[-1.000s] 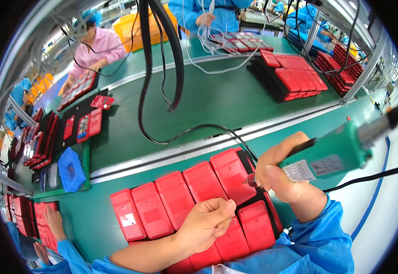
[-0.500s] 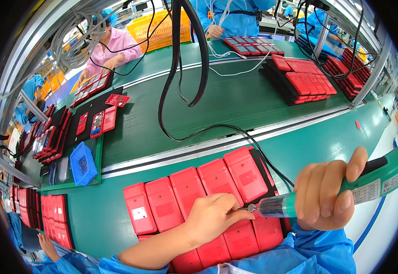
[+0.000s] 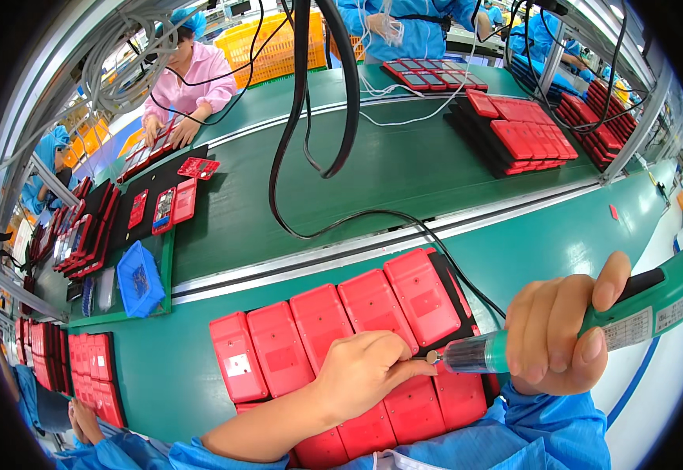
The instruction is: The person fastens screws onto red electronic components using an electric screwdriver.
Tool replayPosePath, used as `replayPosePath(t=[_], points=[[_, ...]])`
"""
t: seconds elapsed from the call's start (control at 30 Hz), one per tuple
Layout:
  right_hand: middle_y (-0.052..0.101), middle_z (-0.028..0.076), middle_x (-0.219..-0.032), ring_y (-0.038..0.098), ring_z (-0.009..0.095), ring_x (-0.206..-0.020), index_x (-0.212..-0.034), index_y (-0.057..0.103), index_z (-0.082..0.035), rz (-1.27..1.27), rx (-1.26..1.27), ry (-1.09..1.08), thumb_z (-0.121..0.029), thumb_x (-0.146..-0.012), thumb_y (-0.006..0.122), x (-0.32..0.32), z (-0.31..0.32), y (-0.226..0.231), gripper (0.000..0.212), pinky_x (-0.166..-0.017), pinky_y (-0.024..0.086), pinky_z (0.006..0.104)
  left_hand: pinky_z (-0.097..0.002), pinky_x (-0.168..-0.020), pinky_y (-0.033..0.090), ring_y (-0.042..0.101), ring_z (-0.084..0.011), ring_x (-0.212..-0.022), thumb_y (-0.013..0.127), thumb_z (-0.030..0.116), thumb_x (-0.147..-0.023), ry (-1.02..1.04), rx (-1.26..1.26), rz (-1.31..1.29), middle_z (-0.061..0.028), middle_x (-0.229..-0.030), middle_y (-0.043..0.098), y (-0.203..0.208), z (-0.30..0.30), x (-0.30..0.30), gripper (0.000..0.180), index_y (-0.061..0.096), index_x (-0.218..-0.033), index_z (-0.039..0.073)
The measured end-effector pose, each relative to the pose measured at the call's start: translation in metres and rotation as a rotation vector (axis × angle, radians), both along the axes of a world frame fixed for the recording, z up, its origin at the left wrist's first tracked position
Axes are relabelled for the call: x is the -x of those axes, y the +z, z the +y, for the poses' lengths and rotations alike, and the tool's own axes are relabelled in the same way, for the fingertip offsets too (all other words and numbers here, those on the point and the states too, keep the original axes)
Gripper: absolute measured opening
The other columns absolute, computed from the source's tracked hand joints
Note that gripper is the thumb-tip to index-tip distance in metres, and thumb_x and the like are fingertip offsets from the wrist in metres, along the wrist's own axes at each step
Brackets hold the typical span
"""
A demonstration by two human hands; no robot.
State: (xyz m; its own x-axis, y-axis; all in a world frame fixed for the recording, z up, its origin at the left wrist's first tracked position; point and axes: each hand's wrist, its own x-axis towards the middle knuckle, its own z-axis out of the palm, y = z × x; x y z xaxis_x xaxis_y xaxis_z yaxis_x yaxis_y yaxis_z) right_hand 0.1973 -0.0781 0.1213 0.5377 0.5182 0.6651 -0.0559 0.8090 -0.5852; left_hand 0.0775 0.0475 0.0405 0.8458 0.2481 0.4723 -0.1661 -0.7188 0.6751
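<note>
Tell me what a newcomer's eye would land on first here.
Probably the green power screwdriver in the right hand, lower right, its tip close to the left hand. Next, the rows of red cases at lower centre, then the bright blue bin at left.

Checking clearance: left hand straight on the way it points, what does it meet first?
Likely the driver's nose, held out by the right hand. The left hand looks almost at it; exact gap unclear.
</note>
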Motion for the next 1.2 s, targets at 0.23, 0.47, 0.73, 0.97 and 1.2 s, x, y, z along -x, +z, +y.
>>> replayPosePath(t=[0.23, 0.47, 0.73, 0.97, 1.2], points=[[0.042, 0.004, -0.049, 0.04, 0.015, -0.036, -0.096, 0.032, -0.01, 0.03, 0.096, 0.038, -0.008, -0.077, 0.059, 0.0, 0.004, 0.0, 0.033, -0.035, 0.04, 0.0295, -0.0301, -0.039, 0.038, 0.047, -0.0201, -0.045, 0.072, 0.026, -0.062, -0.017, -0.072, -0.021, -0.0048, -0.05, 0.043, -0.007, 0.002, -0.001, 0.032, 0.047, -0.06, 0.007], [0.041, 0.003, -0.049, 0.039, 0.015, -0.035, -0.094, 0.032, -0.011, 0.084, 0.211, -0.024, -0.015, -0.074, 0.065, 0.003, 0.01, 0.005, 0.038, -0.036, 0.038, 0.0291, -0.0274, -0.041, 0.039, 0.05, -0.0177, -0.048, 0.074, 0.024, -0.059, 0.035, -0.103, 0.037, -0.0035, -0.054, 0.05, -0.005, 0.005, 0.0, 0.027, 0.054, -0.06, 0.007], [0.04, 0.001, -0.05, 0.041, 0.014, -0.037, -0.097, 0.033, -0.011, -0.021, 0.12, -0.012, -0.016, -0.08, 0.058, 0.001, 0.005, 0.004, 0.031, -0.036, 0.038, 0.0283, -0.0271, -0.041, 0.039, 0.049, -0.0173, -0.047, 0.075, 0.024, -0.057, 0.039, -0.064, -0.033, -0.0031, -0.052, 0.049, -0.004, 0.003, 0.001, 0.027, 0.053, -0.059, 0.008], [0.04, 0.001, -0.051, 0.042, 0.013, -0.036, -0.1, 0.032, -0.011, -0.061, 0.012, -0.04, -0.015, -0.082, 0.055, 0.002, 0.002, 0.008, 0.029, -0.033, 0.038, 0.0265, -0.0257, -0.039, 0.037, 0.047, -0.0161, -0.044, 0.076, 0.023, -0.054, 0.055, -0.094, -0.173, -0.0024, -0.05, 0.048, 0.001, 0.003, 0.001, 0.028, 0.053, -0.059, 0.008], [0.042, 0.001, -0.052, 0.043, 0.013, -0.036, -0.1, 0.031, -0.01, -0.094, -0.028, -0.034, -0.014, -0.082, 0.054, 0.001, 0.003, 0.005, 0.03, -0.032, 0.039, 0.026, -0.0257, -0.038, 0.036, 0.047, -0.016, -0.043, 0.077, 0.023, -0.053, 0.05, -0.147, -0.196, -0.0022, -0.05, 0.047, -0.004, 0.004, 0.001, 0.029, 0.053, -0.06, 0.008]])
